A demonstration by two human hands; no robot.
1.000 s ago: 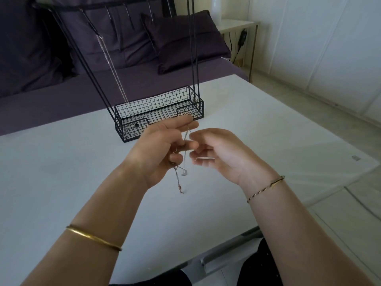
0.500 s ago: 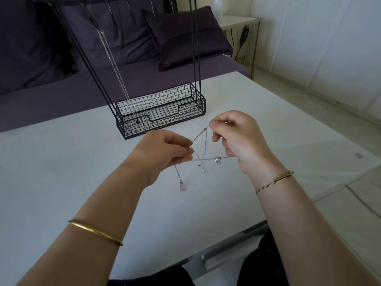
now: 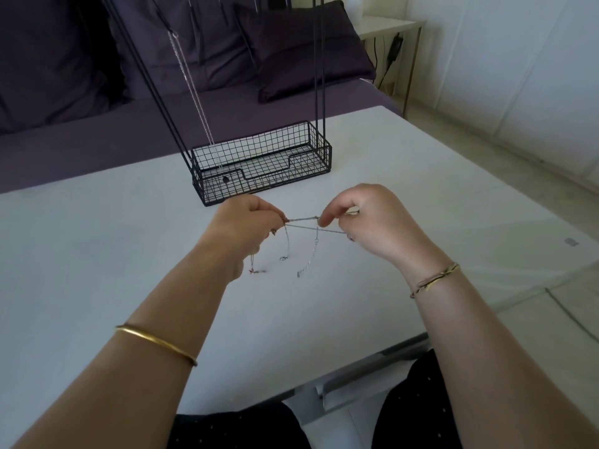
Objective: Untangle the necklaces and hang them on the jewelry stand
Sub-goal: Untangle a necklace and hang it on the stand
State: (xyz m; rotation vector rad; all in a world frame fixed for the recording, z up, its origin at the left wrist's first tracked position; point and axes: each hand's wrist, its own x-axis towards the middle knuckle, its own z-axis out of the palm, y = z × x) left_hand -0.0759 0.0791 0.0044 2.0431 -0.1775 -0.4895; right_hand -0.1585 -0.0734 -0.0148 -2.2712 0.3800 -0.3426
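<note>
Thin silver necklaces (image 3: 303,225) stretch taut between my two hands above the white table (image 3: 97,254). My left hand (image 3: 246,223) pinches their left end, my right hand (image 3: 363,218) pinches the right end. The strands cross in the gap between the hands. Several loose ends with clasps dangle below, the lowest near the table surface. Just behind my hands stands the black wire jewelry stand (image 3: 262,163) with a mesh basket base and tall rods. One silver chain (image 3: 194,98) hangs from the stand on its left side, reaching into the basket.
Behind the table is a dark purple sofa (image 3: 81,131) with cushions (image 3: 301,47). A small white side table (image 3: 389,25) with a dangling cable stands at the back right. The table's right edge and the pale floor lie to the right.
My hands have moved apart and dropped lower, pulling the strands out level and taut. My right hand came down from its raised position. The loose ends hang lower.
</note>
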